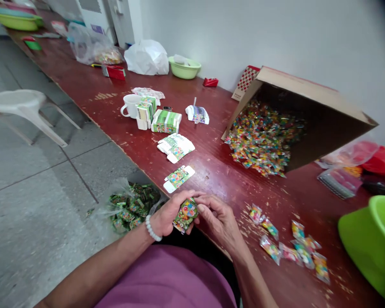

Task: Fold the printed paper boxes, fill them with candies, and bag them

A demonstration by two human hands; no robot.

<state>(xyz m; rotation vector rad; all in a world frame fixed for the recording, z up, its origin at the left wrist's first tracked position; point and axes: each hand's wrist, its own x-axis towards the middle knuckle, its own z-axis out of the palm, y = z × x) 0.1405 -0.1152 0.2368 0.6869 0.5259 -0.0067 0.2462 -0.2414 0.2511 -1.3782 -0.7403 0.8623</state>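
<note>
My left hand (167,214), with a beaded bracelet at the wrist, is closed round a small printed candy box (186,214) at the table's front edge. My right hand (216,214) pinches at the box's right end, thumb bent toward it; what its fingertips grip is partly hidden. Just beyond lie a flat unfolded carton (179,177) and a small pile of flat cartons (177,147). To the right, several wrapped candies (288,246) are scattered on the table. Below left, a clear plastic bag (133,207) holds many filled green boxes or packets.
A large cardboard box (330,102) lies on its side, wrapped candies spilling from it. Carton stacks (166,122) stand beside a white mug (130,106). A green bowl-like container (372,244) is at the right edge. A white stool (22,102) stands on the floor at left.
</note>
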